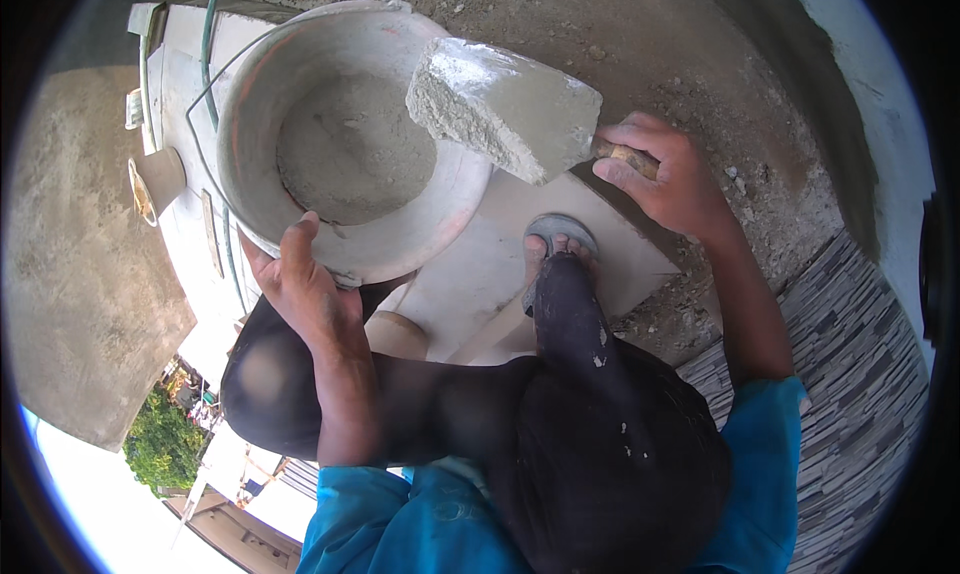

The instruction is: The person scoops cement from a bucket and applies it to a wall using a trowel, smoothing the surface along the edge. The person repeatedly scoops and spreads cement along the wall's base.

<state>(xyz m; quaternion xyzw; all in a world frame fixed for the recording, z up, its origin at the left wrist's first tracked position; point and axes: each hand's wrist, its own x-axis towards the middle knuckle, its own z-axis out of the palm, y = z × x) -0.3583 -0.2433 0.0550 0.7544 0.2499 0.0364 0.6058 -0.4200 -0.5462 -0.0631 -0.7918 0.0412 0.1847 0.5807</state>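
Bright white daylight (100, 504) floods the lower left beside a leafy green tree (165, 442). A smooth brown-grey concrete surface (90, 254) spans the left; grey strip-patterned stone-look cladding (860, 364) and a pale bluish-white wall (880, 114) line the right.

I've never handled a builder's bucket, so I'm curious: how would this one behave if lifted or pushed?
The bucket is probably heavy for its size, since grey, mortar-like mix covers its bottom. Its wall is likely stiff: the rim looks round where the left hand grips. It narrows downward, so it might tip if pushed near the top.
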